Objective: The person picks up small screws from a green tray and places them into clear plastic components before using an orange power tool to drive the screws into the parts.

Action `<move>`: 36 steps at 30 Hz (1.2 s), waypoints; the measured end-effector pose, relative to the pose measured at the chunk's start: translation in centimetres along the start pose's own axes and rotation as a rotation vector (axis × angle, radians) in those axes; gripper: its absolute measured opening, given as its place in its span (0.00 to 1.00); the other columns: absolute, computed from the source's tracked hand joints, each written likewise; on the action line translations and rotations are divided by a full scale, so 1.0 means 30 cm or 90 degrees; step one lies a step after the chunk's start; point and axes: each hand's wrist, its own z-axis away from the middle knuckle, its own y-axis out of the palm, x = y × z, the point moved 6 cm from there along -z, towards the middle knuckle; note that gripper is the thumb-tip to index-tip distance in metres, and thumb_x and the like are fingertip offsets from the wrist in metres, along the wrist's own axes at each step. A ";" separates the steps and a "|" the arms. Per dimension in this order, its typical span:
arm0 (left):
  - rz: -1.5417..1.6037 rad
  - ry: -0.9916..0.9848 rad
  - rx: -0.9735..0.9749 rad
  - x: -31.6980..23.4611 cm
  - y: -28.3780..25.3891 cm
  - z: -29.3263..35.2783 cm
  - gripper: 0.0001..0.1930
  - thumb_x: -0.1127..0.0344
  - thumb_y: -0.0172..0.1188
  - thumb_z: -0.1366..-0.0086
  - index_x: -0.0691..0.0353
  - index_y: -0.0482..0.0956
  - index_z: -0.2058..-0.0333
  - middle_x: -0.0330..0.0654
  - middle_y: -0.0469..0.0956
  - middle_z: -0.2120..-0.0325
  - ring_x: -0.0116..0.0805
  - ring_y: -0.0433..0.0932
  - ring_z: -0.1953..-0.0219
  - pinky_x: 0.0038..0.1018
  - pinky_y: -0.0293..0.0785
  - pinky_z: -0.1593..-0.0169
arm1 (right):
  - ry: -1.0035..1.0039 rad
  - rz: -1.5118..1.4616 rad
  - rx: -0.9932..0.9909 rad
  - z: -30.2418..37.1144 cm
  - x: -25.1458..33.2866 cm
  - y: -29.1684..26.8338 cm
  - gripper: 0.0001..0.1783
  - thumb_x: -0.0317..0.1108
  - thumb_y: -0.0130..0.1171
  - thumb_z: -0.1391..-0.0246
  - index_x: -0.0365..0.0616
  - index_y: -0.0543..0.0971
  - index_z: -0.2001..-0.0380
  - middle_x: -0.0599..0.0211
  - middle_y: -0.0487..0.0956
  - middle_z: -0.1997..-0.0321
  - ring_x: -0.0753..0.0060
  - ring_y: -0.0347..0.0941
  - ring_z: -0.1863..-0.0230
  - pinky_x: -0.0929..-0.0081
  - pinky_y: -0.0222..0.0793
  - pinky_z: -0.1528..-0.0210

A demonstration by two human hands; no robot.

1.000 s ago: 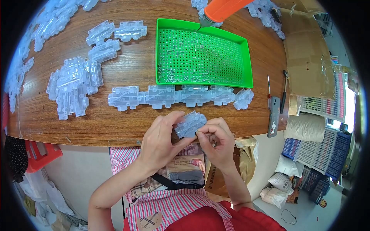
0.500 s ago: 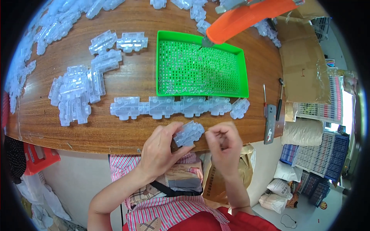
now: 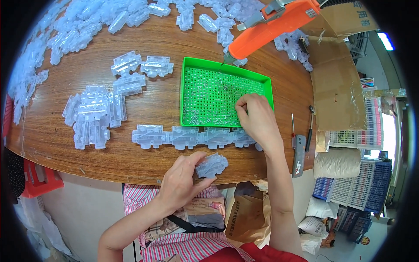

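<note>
Near the table's front edge, my left hand (image 3: 180, 178) grips a clear plastic housing (image 3: 212, 165) between thumb and fingers. My right hand (image 3: 258, 118) is over the front right part of a green perforated tray (image 3: 182, 94), with its fingertips pinched together. Whatever is between those fingertips is hidden. Small metal screws (image 3: 203, 117) lie scattered in the tray, mostly toward its front left. Between the tray and my left hand runs a row of similar clear housings (image 3: 183, 137); my right forearm and hand cover its right end.
An orange electric screwdriver (image 3: 273, 32) hangs over the tray's far edge. Clear housings (image 3: 93, 109) are stacked at the left, with bigger heaps (image 3: 83, 28) at the back. A grey phone-like object (image 3: 299, 156), a thin screwdriver (image 3: 293, 125) and a cardboard box (image 3: 336, 83) are at right.
My right hand has moved from beside the held housing up and forward to the tray. My left hand still holds the housing. The view has shifted slightly.
</note>
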 end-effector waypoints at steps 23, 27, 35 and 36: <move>0.050 -0.020 0.001 0.019 -0.002 0.008 0.39 0.71 0.74 0.53 0.62 0.65 0.42 0.44 0.81 0.58 0.40 0.78 0.60 0.29 0.76 0.61 | -0.123 -0.308 -0.090 0.441 0.247 0.096 0.09 0.25 0.62 0.52 0.45 0.75 0.66 0.66 0.75 0.68 0.60 0.69 0.66 0.66 0.62 0.62; 0.047 -0.020 -0.003 0.021 0.003 0.011 0.39 0.73 0.74 0.55 0.62 0.66 0.43 0.44 0.81 0.58 0.42 0.78 0.58 0.31 0.77 0.59 | -0.155 -0.251 -0.062 0.437 0.262 0.099 0.09 0.26 0.62 0.51 0.45 0.74 0.66 0.66 0.74 0.67 0.60 0.69 0.66 0.65 0.60 0.63; 0.057 -0.013 -0.006 0.018 -0.001 0.011 0.36 0.69 0.71 0.51 0.65 0.65 0.42 0.46 0.79 0.61 0.45 0.78 0.60 0.35 0.76 0.57 | -0.181 -0.252 -0.042 0.438 0.268 0.089 0.10 0.24 0.61 0.50 0.42 0.75 0.63 0.63 0.73 0.67 0.58 0.68 0.66 0.65 0.62 0.63; 0.059 -0.020 0.001 0.019 0.000 0.007 0.36 0.69 0.71 0.50 0.66 0.65 0.42 0.47 0.79 0.61 0.45 0.77 0.60 0.35 0.76 0.57 | -0.104 -0.304 -0.015 0.431 0.253 0.081 0.12 0.23 0.61 0.50 0.41 0.76 0.60 0.62 0.72 0.68 0.59 0.68 0.66 0.66 0.63 0.63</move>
